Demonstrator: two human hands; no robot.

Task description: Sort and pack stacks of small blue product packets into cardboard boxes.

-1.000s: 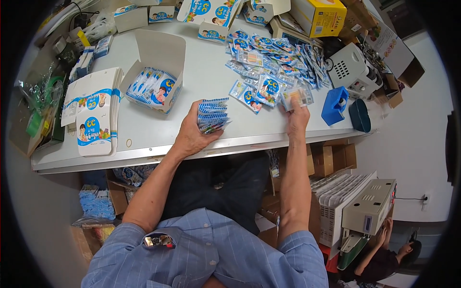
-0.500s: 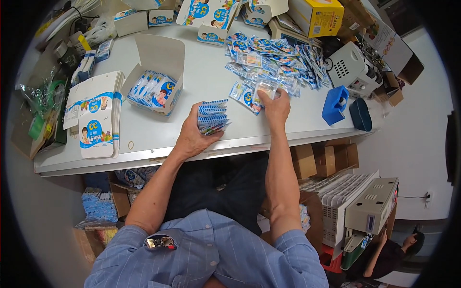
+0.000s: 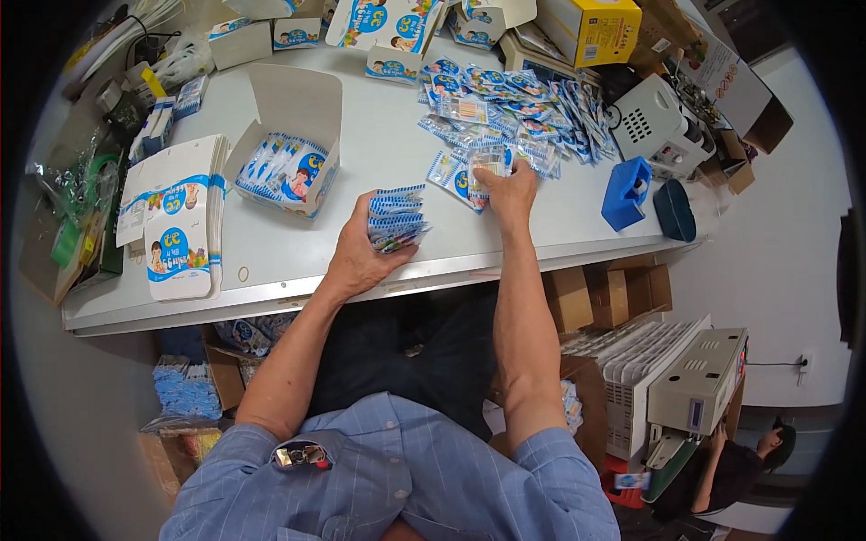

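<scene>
White table, sachets piled at 12 o'clock.
Left hand grips stack; right hand pinches one sachet. Risk: stack fans out, slides off edge at 6 o'clock.

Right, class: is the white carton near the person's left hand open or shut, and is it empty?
Open and not empty. The white carton has its lid flap standing up, and blue-and-white packets lie inside it.

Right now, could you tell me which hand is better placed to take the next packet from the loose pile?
Probably the right hand: it rests on the loose packets, while the left hand grips a stack of packets.
</scene>
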